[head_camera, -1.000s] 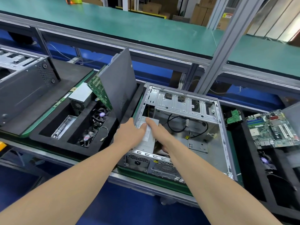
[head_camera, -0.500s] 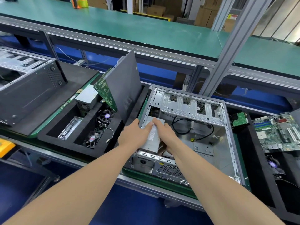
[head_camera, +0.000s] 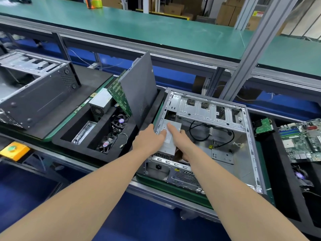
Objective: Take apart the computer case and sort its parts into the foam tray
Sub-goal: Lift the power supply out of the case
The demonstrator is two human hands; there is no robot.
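right fingers [head_camera: 171,128]: my index lies straight along the top of the power supply [head_camera: 169,143]; the others curl down its right side, tips hidden
left fingers [head_camera: 152,126]: hooked over the supply's left edge, right at the case wall, tips hidden; thumb flat on the top label
right hand [head_camera: 180,142]: gripping the power supply, centre of frame
left hand [head_camera: 148,139]: gripping the same unit from the other side, thumb close beside my right index
power supply: grey box inside the computer case [head_camera: 210,110], in its lower left corner against the vented rear panel; lifted or seated, cannot tell
computer case: open, lying on its side, centre right of frame; black cable [head_camera: 190,132] loose on its floor
foam tray [head_camera: 104,128]: black, just left of the case, centre left of frame
tray contents: second power supply [head_camera: 100,105] in the upper compartment, two fans [head_camera: 119,122] in the lower right slot, silver part [head_camera: 83,133] in the lower left slot
side panel [head_camera: 139,94]: grey, standing tilted at the tray's right end, green circuit board [head_camera: 119,96] leaning on its left face
motherboard [head_camera: 302,140]: right edge of frame, in another black tray
other case [head_camera: 34,96]: left edge of frame
bench [head_camera: 156,23]: green top across the upper frame
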